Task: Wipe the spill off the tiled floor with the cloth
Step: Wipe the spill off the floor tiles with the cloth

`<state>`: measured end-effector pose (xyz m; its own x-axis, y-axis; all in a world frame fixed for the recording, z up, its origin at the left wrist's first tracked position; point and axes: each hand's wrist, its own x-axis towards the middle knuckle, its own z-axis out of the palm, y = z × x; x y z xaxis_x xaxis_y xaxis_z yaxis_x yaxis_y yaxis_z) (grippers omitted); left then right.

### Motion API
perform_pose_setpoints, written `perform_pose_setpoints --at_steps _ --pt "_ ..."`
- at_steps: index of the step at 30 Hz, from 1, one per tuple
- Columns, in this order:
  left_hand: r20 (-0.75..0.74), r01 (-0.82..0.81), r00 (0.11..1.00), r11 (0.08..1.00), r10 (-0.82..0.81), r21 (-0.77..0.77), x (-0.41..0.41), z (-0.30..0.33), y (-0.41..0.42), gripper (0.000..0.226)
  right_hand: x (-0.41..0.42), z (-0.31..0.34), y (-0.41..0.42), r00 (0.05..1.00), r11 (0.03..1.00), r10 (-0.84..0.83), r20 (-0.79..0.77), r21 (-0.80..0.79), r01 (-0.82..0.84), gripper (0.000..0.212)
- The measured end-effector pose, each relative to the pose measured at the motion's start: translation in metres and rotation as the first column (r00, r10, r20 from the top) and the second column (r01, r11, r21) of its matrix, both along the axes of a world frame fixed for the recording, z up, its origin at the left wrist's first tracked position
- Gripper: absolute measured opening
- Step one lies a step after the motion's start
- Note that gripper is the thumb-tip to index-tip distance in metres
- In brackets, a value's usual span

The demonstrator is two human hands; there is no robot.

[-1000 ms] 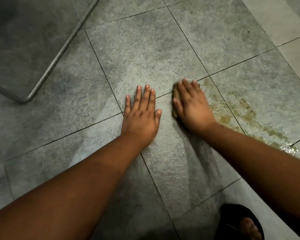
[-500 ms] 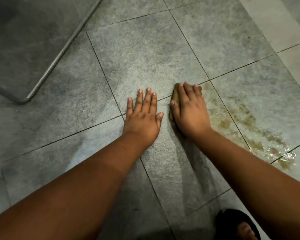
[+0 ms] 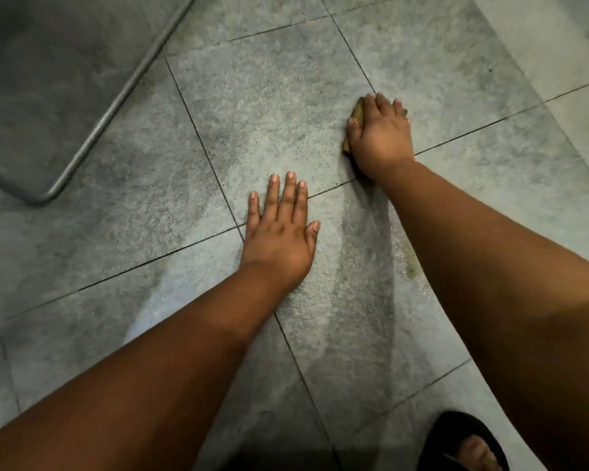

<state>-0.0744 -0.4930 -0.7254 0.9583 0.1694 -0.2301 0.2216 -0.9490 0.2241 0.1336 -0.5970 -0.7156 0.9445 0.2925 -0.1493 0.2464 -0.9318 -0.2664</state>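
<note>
Both hands are working | right hand (image 3: 380,137) gripping cloth (image 3: 357,112), now pushing further away | left hand (image 3: 279,229) bracing flat | I'm seeing little spill (image 3: 411,266) remaining beside my arm.

On the tiled floor (image 3: 269,107), the cloth (image 3: 353,130) lies right of and beyond the left hand (image 3: 279,232), under the right hand (image 3: 381,134); a metal frame (image 3: 116,103) stands far left.
</note>
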Motion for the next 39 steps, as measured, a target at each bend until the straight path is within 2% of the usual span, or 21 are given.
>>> perform_pose_setpoints --at_steps 7,9,14,20,24,30,32,39 --pt "-0.022 -0.008 1.000 1.000 0.008 0.017 0.003 0.001 -0.002 0.063 -0.130 0.000 -0.030 0.988 0.987 0.145 0.050 0.063 -0.148 0.062" --pt "-0.025 -0.009 1.000 1.000 0.009 0.024 0.002 0.001 -0.002 0.063 -0.152 -0.002 -0.037 0.991 0.989 0.126 0.046 0.076 -0.129 0.062" --pt "-0.023 -0.006 1.000 0.999 0.006 0.033 0.002 0.000 -0.002 0.062 -0.097 -0.004 -0.024 0.990 0.990 0.134 0.050 0.040 -0.136 0.059" --pt "-0.030 0.001 1.000 1.000 0.000 0.017 0.002 0.000 -0.001 0.062 -0.015 -0.003 -0.005 0.999 0.999 0.035 0.016 0.010 -0.035 0.059" --pt "-0.042 -0.005 0.999 1.000 0.006 0.022 0.002 0.001 -0.001 0.062 -0.037 -0.002 -0.008 0.998 0.999 0.026 0.053 0.030 -0.027 0.059" --pt "-0.032 -0.006 0.999 0.999 0.008 0.034 0.003 -0.001 -0.002 0.063 -0.157 0.005 -0.029 0.999 0.995 0.033 0.011 0.091 -0.034 0.062" --pt "-0.031 -0.005 0.999 0.999 0.007 0.037 0.003 -0.001 -0.002 0.063 -0.173 0.003 -0.032 1.000 0.994 0.004 0.020 0.112 -0.007 0.062" --pt "-0.021 -0.003 1.000 1.000 0.003 0.022 0.002 0.000 -0.001 0.062 -0.070 -0.003 -0.025 0.997 0.996 0.068 0.032 0.052 -0.069 0.060"
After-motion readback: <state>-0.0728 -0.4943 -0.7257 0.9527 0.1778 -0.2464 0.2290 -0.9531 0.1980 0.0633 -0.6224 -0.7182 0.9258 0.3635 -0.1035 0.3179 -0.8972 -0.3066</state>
